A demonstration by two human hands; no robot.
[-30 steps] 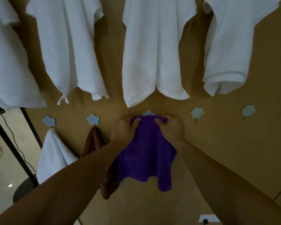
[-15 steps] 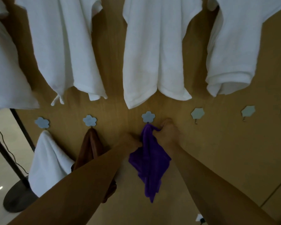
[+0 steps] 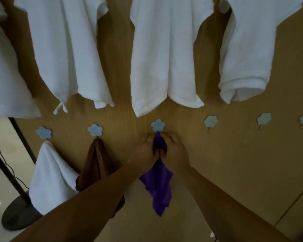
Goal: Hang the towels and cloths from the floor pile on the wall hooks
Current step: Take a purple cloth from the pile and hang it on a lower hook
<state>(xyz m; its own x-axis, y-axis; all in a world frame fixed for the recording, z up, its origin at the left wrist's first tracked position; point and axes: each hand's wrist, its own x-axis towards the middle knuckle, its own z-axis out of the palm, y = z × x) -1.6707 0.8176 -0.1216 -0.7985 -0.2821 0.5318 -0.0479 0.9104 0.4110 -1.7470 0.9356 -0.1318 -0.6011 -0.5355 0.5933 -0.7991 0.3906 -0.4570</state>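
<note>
1. The wooden wall fills the view; across its upper part four large white towels are already hung, and little has shifted there.
2. On the lower row, a small white towel at far left and a brown cloth to its right are seen hanging from flower-shaped hooks, as they were a second ago.
3. The purple cloth is where the change lies — a second ago it was spread wide between both hands against the wall; now it is gathered into a narrow bunch and its top is caught on the middle hook, the rest draping down.
4. The left hand and right hand are closed on the bunched cloth just below the hook, thumbs nearly meeting.
5. Three hooks to the right are bare — so more cloths can probably be taken once this one is released; the floor pile is not in view.
</note>
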